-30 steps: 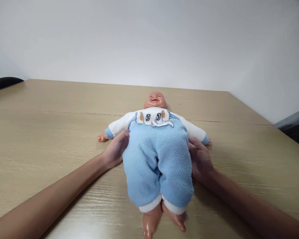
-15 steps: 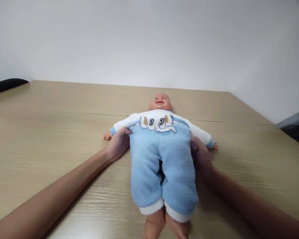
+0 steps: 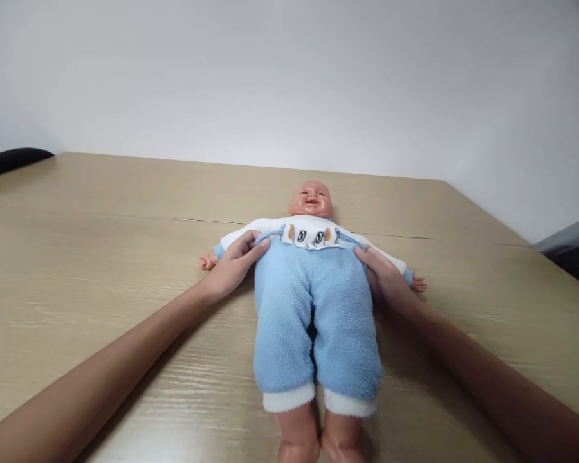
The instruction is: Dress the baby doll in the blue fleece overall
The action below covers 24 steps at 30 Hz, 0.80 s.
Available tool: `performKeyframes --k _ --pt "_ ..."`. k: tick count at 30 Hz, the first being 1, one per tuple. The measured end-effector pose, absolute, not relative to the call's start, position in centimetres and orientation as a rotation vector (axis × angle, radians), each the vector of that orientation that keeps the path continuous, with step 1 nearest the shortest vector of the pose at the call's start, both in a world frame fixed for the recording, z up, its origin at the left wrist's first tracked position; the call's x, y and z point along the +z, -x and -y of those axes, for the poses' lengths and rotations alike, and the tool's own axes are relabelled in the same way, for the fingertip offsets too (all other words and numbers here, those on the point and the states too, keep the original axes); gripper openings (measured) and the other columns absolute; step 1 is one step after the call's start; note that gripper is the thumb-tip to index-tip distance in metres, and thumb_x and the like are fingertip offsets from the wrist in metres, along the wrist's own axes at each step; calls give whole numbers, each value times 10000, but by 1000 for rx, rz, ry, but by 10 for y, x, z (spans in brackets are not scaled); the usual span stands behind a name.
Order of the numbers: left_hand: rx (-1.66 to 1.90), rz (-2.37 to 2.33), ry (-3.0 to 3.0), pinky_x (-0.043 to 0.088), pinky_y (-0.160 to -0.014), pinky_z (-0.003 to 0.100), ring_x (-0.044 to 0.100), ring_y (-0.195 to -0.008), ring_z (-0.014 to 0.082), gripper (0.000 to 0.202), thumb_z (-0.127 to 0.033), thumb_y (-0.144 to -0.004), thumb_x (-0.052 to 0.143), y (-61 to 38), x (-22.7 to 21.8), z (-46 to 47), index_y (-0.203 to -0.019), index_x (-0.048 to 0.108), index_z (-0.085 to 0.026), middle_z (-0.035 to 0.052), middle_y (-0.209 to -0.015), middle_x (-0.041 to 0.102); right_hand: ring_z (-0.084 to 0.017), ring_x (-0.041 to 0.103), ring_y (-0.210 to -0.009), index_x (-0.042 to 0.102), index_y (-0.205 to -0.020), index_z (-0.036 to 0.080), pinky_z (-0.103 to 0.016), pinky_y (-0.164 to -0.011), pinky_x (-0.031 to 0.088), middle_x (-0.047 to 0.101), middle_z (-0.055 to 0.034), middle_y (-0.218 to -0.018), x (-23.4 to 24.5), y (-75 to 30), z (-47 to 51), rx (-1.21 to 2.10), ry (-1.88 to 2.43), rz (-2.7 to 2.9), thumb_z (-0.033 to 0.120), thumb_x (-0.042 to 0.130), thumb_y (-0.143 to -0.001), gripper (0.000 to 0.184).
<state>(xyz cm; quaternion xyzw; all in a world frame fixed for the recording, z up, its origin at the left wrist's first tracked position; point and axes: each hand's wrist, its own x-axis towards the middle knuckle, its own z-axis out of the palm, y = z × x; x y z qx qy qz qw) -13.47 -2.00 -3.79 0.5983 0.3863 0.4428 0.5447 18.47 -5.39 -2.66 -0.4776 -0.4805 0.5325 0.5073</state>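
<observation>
Doll [image 3: 311,200], one, lying face-up on the surface [image 3: 125,276], wearing blue trousers [image 3: 289,302] | left hand [image 3: 241,258], right hand [image 3: 383,276]: pinching the blue trousers high on left and right sides | keeping both grips level and gentle, probably avoiding twist

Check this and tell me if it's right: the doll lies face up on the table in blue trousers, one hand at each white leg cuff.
No: the head view shows the left hand and right hand at the upper sides of the blue trousers, not at the cuffs. The rest is right.
</observation>
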Motion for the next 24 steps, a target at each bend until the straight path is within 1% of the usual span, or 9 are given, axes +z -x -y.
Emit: performKeyframes --k 3,5,8,11,15,17,19,21,24 --pt "904 -990 -1619 391 -862 338 501 -916 202 377 -592 -1096 578 141 -39 25 -1049 603 -218 4 -968 556 -268 650 -929 703 -908 277 -375 -907 515 731 -7 -920 -36 -202 55 1206 1250 1405 580 793 -947 319" --pt "846 -1042 -1742 385 -856 338 464 -904 198 385 -592 -1113 539 145 -37 28 -1012 575 -222 -9 -939 498 -270 619 -895 706 -871 270 -383 -895 498 726 -16 -911 -39 -212 54 1078 1266 1656 579 758 -986 334" --pt "812 -1089 -1794 381 -839 336 416 -874 189 377 -584 -1128 518 146 -35 33 -1009 551 -227 -21 -915 433 -315 645 -989 730 -876 267 -433 -1005 498 757 -38 -959 -39 -217 55 959 1239 1860 612 674 -1037 386" --pt "882 -1047 -1695 412 -907 345 488 -957 198 356 -569 -1130 529 138 -40 36 -1060 588 -225 -2 -1003 544 -348 670 -1226 790 -1022 292 -462 -1171 486 805 -41 -1118 -38 -206 61 1080 1235 1637 640 675 -1031 366" --pt "1102 -853 -1214 474 -1048 368 608 -1173 243 355 -557 -1072 659 117 -52 41 -1222 667 -236 45 -1252 696 -315 660 -1420 771 -1319 349 -445 -1218 538 793 -13 -1386 -39 -178 75 1469 1098 1028 646 627 -1055 423" --pt "1173 -802 -1002 501 -1074 381 622 -1255 273 400 -559 -1014 745 108 -55 43 -1247 695 -238 60 -1348 710 -298 654 -1447 763 -1355 353 -424 -1243 533 779 -3 -1433 -41 -170 78 1543 1033 879 642 646 -1048 438" --pt "1208 -822 -935 520 -1076 383 622 -1299 290 411 -559 -975 797 102 -56 44 -1213 720 -234 65 -1359 724 -280 619 -1490 774 -1341 352 -398 -1284 492 772 10 -1449 -42 -169 76 1493 1043 880 634 688 -1030 428" --pt "1231 -838 -949 521 -1089 376 618 -1330 288 396 -536 -976 803 100 -56 43 -1225 726 -238 59 -1338 737 -274 591 -1517 784 -1320 357 -404 -1315 453 773 20 -1446 -43 -174 71 1399 1090 961 633 709 -1019 414" --pt "1230 -822 -991 508 -1107 366 620 -1339 271 381 -494 -1012 770 102 -55 38 -1294 713 -244 56 -1345 735 -291 646 -1451 782 -1309 365 -462 -1319 443 783 16 -1424 -44 -183 64 1296 1120 1126 621 693 -1028 390"
